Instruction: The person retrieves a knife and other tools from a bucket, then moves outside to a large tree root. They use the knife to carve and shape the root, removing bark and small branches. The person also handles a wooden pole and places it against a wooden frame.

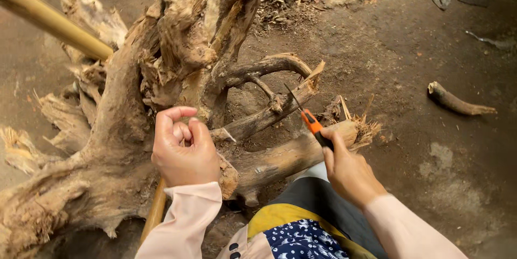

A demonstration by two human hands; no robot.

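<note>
While gripped in the right hand (pixel 349 172), slim orange-and-black knife (pixel 312 125), tip against weathered root (pixel 269 114); left hand (pixel 182 148) curled loosely, empty.

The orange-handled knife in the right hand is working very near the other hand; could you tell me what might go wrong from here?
The knife blade points into a root branch of the stump; if it slips off the hard wood, it could swing toward the left hand, which rests close by. The right hand grips only the handle's end, so control may be weak. The splintered root end could also jab fingers.
</note>
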